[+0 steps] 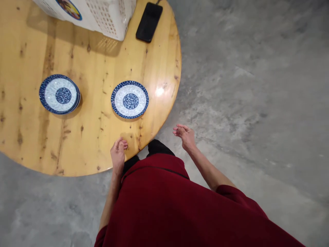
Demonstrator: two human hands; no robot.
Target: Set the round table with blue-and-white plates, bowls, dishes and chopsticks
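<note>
My left hand (118,151) hangs over the near edge of a round wooden table (84,137), fingers curled loosely inward with nothing visible in them. My right hand (184,134) floats off the table's right side above the floor, fingers relaxed and slightly bent, holding nothing. A single blue-and-white patterned plate (130,99) lies on the table just beyond my left hand. A small stack of matching plates (59,94) rests farther left.
A white perforated plastic basket (102,15) with a round sticker stands at the table's far edge. A black phone (149,21) lies beside it near the rim. Grey concrete floor (257,103) surrounds the table. My dark red garment fills the bottom.
</note>
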